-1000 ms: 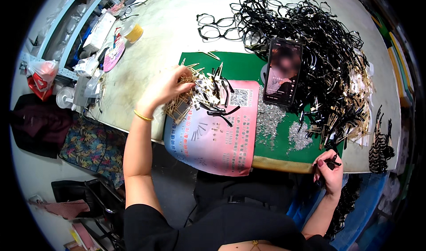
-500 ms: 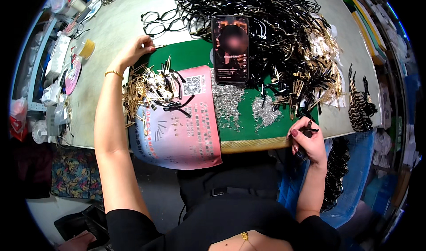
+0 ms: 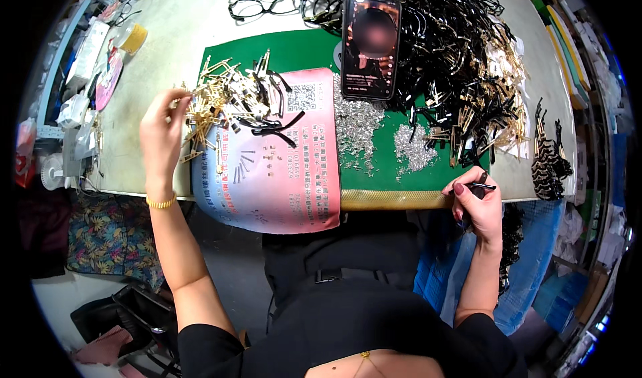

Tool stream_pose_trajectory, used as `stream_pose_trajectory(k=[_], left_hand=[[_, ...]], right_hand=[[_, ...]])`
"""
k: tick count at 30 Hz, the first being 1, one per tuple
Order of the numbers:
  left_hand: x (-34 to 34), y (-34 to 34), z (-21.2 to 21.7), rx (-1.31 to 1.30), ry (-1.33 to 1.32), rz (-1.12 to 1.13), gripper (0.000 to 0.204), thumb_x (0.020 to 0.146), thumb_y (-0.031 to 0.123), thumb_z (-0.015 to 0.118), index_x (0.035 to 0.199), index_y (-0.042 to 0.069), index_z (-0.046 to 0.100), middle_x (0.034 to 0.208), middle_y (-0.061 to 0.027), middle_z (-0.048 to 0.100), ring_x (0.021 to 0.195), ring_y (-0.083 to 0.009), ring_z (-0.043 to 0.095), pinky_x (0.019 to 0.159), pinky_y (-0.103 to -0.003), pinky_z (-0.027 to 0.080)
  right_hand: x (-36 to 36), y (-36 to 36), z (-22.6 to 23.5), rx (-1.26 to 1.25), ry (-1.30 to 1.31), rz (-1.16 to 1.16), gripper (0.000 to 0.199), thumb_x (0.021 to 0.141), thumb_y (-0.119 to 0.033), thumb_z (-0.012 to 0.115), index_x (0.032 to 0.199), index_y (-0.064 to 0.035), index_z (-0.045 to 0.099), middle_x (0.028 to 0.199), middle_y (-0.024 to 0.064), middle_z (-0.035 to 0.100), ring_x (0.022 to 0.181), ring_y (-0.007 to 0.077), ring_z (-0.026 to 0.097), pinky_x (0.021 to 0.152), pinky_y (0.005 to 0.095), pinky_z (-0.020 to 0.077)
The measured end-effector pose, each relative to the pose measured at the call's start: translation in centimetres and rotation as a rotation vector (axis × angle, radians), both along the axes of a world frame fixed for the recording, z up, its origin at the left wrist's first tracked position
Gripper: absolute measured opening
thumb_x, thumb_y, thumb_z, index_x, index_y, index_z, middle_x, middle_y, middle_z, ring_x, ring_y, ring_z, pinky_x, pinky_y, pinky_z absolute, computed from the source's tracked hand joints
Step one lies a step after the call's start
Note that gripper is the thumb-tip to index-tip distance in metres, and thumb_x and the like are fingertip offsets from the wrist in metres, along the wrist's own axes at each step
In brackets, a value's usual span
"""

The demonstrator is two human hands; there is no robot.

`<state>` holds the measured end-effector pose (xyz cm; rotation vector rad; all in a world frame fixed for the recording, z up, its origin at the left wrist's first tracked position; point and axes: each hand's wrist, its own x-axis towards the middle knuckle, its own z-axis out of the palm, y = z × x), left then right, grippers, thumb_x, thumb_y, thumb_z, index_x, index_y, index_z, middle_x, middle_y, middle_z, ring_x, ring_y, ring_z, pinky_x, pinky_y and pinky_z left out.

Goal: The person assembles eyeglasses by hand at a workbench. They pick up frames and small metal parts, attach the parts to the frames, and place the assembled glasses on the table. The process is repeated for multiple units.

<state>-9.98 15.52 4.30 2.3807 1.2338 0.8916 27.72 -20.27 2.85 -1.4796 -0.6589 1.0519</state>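
My left grip [image 3: 162,120] is at the left of the frame, its thumb and forefinger narrowed near each other beside the left edge of a loose pile of gold and black temple pieces [image 3: 231,97]; small gold bits show by the fingertips, but I cannot tell whether I am pinching any. My right grip [image 3: 478,201], right of the frame's centre at the front edge of the desk [image 3: 174,43], is closed around a slim black object [image 3: 483,186], mostly covered by my fingers. The temple pieces lie left of centre, partly on a green mat [image 3: 304,47] and partly over a pink and blue printed sheet [image 3: 314,197], which hangs past the desk's front edge. Right of the sheet, two patches of tiny silver pieces [image 3: 358,127] are spread on the mat. Above them, in the upper middle, is a phone [image 3: 370,50] with its screen lit, against a big tangle of black eyeglass frames [image 3: 441,37] that fills the upper right. A striped bundle [image 3: 550,154] lies at the far right.
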Motion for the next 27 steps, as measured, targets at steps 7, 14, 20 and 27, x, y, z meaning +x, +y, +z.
stream_pose_trajectory(k=[7,14,20,27], left_hand=[[7.9,-18.5,2.1,-1.091,-0.361,-0.498,0.013,0.102,0.003,0.055,0.111,0.000,0.064,0.088,-0.0054,0.067,0.073,-0.0120,0.062,0.071,-0.026,0.051],[12.3,-22.6,-1.8,-0.943,-0.383,-0.569,0.012,0.102,0.008,0.059,0.104,-0.001,0.067,0.084,-0.0094,0.069,0.069,-0.0172,0.064,0.066,-0.028,0.051],[12.6,-22.5,-2.6,-0.890,-0.387,-0.601,0.010,0.100,0.008,0.061,0.101,-0.001,0.066,0.088,-0.0119,0.071,0.071,-0.0242,0.068,0.066,-0.031,0.052],[12.9,-22.4,-2.8,-0.626,-0.290,-0.598,0.007,0.098,0.007,0.063,0.094,0.001,0.064,0.079,-0.0107,0.069,0.066,-0.0282,0.067,0.060,-0.035,0.051]], right_hand=[[-6.5,2.8,4.3,0.043,0.168,0.031,0.012,0.093,-0.006,0.072,0.094,-0.0019,0.060,0.088,0.0100,0.072,0.055,0.0057,0.056,0.050,0.0191,0.0452],[-7.3,4.0,3.1,0.007,0.271,-0.035,0.015,0.096,-0.014,0.072,0.095,-0.0030,0.062,0.087,0.0079,0.072,0.055,0.0055,0.057,0.050,0.0193,0.0445],[-7.6,4.0,2.4,-0.032,0.266,-0.051,0.015,0.096,-0.014,0.073,0.096,-0.0034,0.062,0.085,0.0059,0.070,0.055,0.0055,0.057,0.050,0.0198,0.0446],[-6.6,3.6,1.6,-0.110,0.296,0.045,0.013,0.094,-0.012,0.074,0.093,-0.0031,0.065,0.091,0.0073,0.073,0.058,0.0049,0.059,0.050,0.0194,0.0455]])
